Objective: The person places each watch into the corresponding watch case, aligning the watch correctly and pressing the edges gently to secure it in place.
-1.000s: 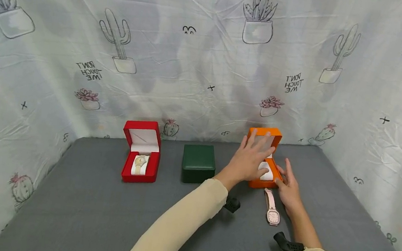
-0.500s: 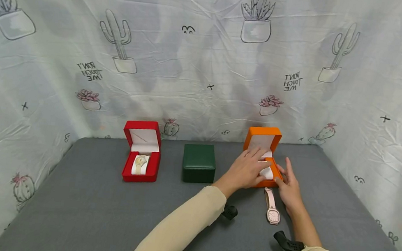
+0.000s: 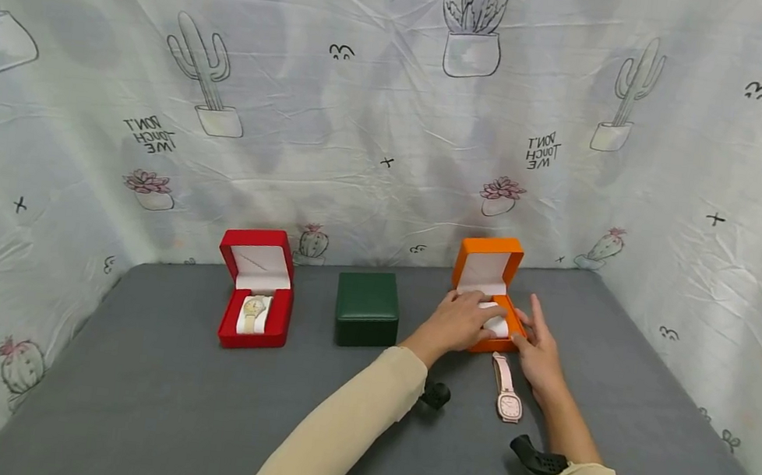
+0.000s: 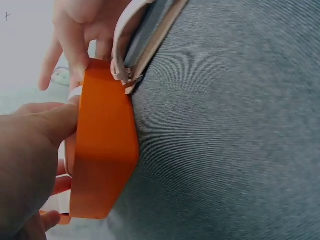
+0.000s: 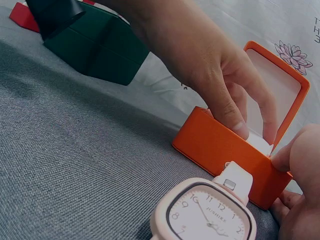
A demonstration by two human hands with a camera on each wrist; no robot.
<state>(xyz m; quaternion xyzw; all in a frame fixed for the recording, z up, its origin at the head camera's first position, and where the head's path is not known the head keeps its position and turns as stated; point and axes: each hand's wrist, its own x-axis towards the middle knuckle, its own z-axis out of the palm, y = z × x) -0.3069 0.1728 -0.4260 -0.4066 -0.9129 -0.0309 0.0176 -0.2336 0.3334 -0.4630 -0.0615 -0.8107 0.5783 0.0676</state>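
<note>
Orientation is what I would weigh first: the pink watch (image 3: 509,406) lies on the bench (image 3: 191,420) just in front of the orange box (image 5: 215,142), its long axis running out from the box's near wall towards the wearer. One strap (image 5: 242,181) end points at that wall, and the dial (image 5: 210,212) is the part farther from the box. Whether the strap tip touches the wall, I can't tell.

The right hand (image 3: 540,359) is the nearer one to the watch, just to its right. I read it as gripping the right end of the box, thumb at the rim and other fingers against the outer side (the forefinger stands out straight, away from the wall). The left hand (image 3: 459,321) reaches into the box from its left, thumb and fingertips either side of the white cushion (image 3: 496,323), pinching it as far as I can make out. The cushion sits inside the box, in front of the raised lid, and I see no watch around it.

So, in my judgement, the watch is the right hand's to take, provided the box needs no steadying; the left would have to come back out over the near wall.

Left of the box stands the closed green box (image 3: 367,308); farther left, the open red box (image 3: 255,238).
</note>
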